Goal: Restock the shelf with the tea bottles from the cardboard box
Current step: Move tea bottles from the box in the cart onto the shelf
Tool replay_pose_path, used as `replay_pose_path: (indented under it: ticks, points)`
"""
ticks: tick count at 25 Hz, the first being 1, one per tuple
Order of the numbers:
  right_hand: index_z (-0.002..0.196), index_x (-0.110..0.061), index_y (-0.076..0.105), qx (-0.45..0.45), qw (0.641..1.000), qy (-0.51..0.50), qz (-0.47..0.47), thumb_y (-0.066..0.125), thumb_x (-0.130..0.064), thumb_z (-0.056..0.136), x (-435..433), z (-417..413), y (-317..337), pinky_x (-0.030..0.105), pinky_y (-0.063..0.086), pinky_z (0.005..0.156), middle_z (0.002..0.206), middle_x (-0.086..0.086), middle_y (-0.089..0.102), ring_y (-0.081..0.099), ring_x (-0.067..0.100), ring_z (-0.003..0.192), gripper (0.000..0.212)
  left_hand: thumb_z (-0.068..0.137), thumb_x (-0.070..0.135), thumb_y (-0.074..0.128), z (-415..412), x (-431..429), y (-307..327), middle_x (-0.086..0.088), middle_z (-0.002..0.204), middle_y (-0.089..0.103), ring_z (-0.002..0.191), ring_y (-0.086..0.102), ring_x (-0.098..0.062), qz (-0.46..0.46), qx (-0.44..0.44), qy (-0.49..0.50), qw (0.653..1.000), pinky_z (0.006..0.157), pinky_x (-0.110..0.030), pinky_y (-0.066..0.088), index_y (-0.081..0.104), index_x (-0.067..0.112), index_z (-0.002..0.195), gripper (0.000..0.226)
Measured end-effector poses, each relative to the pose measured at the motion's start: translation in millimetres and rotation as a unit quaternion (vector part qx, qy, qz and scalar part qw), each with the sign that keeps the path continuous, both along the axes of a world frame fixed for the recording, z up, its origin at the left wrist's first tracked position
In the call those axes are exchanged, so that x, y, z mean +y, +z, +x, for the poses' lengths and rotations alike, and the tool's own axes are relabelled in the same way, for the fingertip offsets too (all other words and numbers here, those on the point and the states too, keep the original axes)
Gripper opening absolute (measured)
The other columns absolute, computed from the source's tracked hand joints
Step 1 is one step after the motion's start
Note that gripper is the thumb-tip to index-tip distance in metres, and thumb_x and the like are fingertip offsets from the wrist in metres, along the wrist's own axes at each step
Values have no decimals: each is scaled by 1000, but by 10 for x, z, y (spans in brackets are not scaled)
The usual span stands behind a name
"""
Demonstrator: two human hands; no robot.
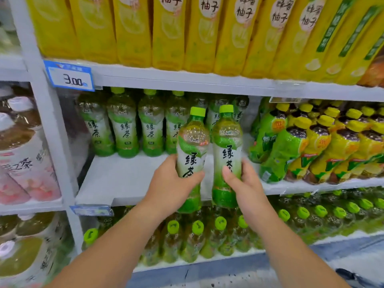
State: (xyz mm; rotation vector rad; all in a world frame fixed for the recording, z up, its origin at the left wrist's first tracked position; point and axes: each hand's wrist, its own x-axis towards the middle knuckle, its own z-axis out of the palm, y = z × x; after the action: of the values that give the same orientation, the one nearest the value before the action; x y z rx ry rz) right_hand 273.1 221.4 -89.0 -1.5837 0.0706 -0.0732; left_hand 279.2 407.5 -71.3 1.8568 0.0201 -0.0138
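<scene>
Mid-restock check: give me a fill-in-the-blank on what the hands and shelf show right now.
1. The left hand grips the left bottle and the right hand grips the right bottle; both have ____ caps.
2. The price tag reads ____.
3. On the middle shelf, the stocked bottles stand at the ____, with bare shelf in front.

Missing words: green; 3.00; back

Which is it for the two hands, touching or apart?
Apart. The head view shows the left hand gripping the left bottle, the right hand the right bottle, with white shelf visible between their thumbs.
</scene>
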Motion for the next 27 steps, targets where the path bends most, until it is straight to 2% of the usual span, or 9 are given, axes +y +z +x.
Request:
replay_pose_path:
  ticks: [7,11,14,16,17,19,22,25,27]
  points:
    - [123,-32,51,-101,994,-28,-32,65,-23,94,-126,561,-314,17,55,76,116,-10,67,67,-2,97,33,82,29,79,554,-278,-317,20,100,71,88,65,9,-20,-115,12,993,80,-22,56,60,34,117,40]
    - [133,-30,46,-142,989,-21,-16,65,-26,94,-137,863,-551,30,54,92,120,-11,66,65,5,108,44,83,29,78,742,-405,-555,20,104,71,97,67,2,-57,-186,14,981,87,-30,56,59,37,117,40]
    - [142,-40,38,-133,989,-6,-57,72,-62,75,-240,1069,-631,45,47,105,136,-15,57,56,11,124,78,83,35,77,878,-478,-641,18,110,65,101,61,2,-31,-210,21,977,82,-19,48,55,39,114,37]
    - [145,-48,30,-124,990,-13,-68,67,-84,56,-314,1144,-717,51,40,110,148,-17,46,47,15,135,103,82,47,75,882,-462,-721,12,118,53,105,55,-4,14,-205,34,978,92,-25,44,56,37,113,39]
    - [145,-49,31,-124,989,-15,-76,66,-85,56,-341,1145,-749,52,39,111,149,-18,45,45,15,136,102,83,50,72,850,-441,-771,10,119,45,107,51,-7,50,-191,37,980,96,-26,40,56,34,114,39]
    - [137,-46,43,-125,987,-21,-97,72,-68,68,-336,1096,-731,49,46,106,140,-16,55,54,13,127,78,89,51,64,783,-401,-869,7,118,40,109,48,-11,129,-178,42,975,95,-25,37,57,30,116,35]
    - [124,-26,57,-127,988,-47,-78,75,-25,85,-330,1143,-686,41,54,96,119,-8,68,65,12,110,43,88,46,69,853,-398,-808,8,109,56,99,57,-13,153,-197,71,966,87,-30,48,62,28,109,29]
    - [126,-16,61,-132,986,-59,-88,73,-14,87,-331,1318,-638,33,56,90,116,-3,70,66,10,104,40,82,40,78,1046,-484,-719,5,90,67,84,62,-14,139,-189,112,966,73,-31,53,63,18,97,31]
    - [127,-14,62,-135,985,-65,-84,74,-15,87,-329,1453,-655,37,56,93,116,-2,71,67,12,104,42,83,40,77,1137,-540,-743,2,84,64,80,61,-19,164,-206,129,956,69,-31,50,60,15,91,31]
